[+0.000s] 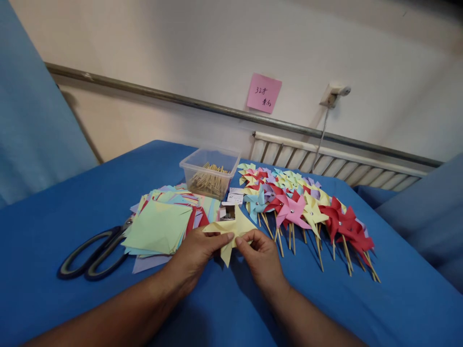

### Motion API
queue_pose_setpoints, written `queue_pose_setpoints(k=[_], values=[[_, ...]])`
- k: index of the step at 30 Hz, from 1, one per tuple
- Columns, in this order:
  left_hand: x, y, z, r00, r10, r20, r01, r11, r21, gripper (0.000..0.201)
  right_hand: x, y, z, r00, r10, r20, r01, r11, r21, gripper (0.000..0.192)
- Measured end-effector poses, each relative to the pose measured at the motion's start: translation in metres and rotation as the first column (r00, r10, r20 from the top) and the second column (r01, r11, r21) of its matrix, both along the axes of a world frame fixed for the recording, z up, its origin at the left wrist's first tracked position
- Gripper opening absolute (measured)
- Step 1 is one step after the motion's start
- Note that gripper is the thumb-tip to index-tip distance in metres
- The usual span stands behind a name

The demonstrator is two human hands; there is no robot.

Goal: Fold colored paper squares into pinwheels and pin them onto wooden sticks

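Observation:
A pale yellow paper pinwheel is held over the blue cloth, its blades folded toward the middle. My left hand is closed on its left side, thumb pressed near the centre. From the right, my right hand pinches the same pinwheel with thumb and fingertips near the centre. Whether a pin sits between my fingertips is too small to tell. Just behind the pinwheel lies a small open box with tiny contents I cannot make out. Left of my hands is a stack of cut coloured paper sheets, pale green on top.
Large dark-handled scissors lie left of the paper. A clear plastic tub holds thin wooden sticks. Several finished pinwheels on sticks spread along the right. Behind the blue-covered table are a radiator and a wall pipe.

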State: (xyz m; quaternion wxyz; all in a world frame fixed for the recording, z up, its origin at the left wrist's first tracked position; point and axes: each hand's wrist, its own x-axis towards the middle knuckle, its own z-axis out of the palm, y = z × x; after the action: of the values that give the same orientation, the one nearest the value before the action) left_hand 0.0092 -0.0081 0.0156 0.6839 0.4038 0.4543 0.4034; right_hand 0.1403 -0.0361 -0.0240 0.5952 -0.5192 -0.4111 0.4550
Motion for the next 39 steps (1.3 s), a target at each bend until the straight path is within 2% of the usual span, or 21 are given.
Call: queue_pose_setpoints(k=[11, 14, 16, 20, 21, 25, 28, 31, 33, 36, 39], values=[[0.001, 0.001, 0.003, 0.999, 0.016, -0.03, -0.015, 0.999, 0.036, 0.015, -0.002, 0.0, 0.0, 1.0, -0.005, -0.008, 0.004, 1.0, -0.012, 0.025], [0.001, 0.001, 0.003, 0.997, 0.026, -0.067, -0.025, 0.999, 0.026, 0.022, -0.003, -0.002, 0.0, 0.998, 0.02, -0.051, -0.021, 1.0, -0.016, 0.025], [0.0, 0.002, 0.005, 0.996, 0.016, -0.084, -0.015, 1.0, 0.005, 0.028, -0.001, -0.003, 0.001, 0.99, 0.013, -0.14, -0.012, 1.0, 0.009, 0.024], [-0.003, 0.002, 0.012, 0.991, -0.101, -0.087, 0.097, 0.994, -0.045, 0.03, 0.009, -0.001, 0.008, 0.967, -0.062, -0.249, 0.081, 0.995, 0.065, 0.046], [-0.004, 0.002, 0.014, 0.985, -0.14, -0.099, 0.136, 0.99, -0.045, 0.027, 0.012, 0.0, 0.009, 0.965, -0.034, -0.261, 0.049, 0.997, 0.053, 0.047], [-0.009, 0.002, 0.016, 0.932, -0.275, -0.236, 0.284, 0.959, 0.004, 0.012, 0.019, 0.002, 0.009, 0.926, 0.223, -0.306, -0.241, 0.97, -0.021, 0.047], [-0.012, 0.003, 0.013, 0.876, -0.349, -0.334, 0.391, 0.918, 0.066, 0.005, 0.018, -0.001, 0.007, 0.934, 0.279, -0.222, -0.296, 0.954, -0.046, 0.042], [-0.012, 0.002, 0.011, 0.845, -0.405, -0.349, 0.464, 0.879, 0.105, 0.007, 0.016, -0.002, 0.006, 0.937, 0.3, -0.178, -0.312, 0.949, -0.044, 0.035], [-0.011, 0.002, 0.01, 0.85, -0.387, -0.359, 0.455, 0.882, 0.126, 0.009, 0.014, -0.002, 0.004, 0.942, 0.284, -0.179, -0.294, 0.955, -0.034, 0.032], [-0.009, 0.004, 0.006, 0.879, -0.235, -0.414, 0.338, 0.921, 0.195, 0.004, 0.011, 0.001, 0.001, 0.954, 0.232, -0.188, -0.238, 0.971, -0.013, 0.031], [-0.006, 0.005, -0.001, 0.895, -0.109, -0.433, 0.225, 0.948, 0.226, 0.017, 0.008, 0.004, -0.002, 0.951, 0.205, -0.231, -0.209, 0.978, 0.006, 0.032]])
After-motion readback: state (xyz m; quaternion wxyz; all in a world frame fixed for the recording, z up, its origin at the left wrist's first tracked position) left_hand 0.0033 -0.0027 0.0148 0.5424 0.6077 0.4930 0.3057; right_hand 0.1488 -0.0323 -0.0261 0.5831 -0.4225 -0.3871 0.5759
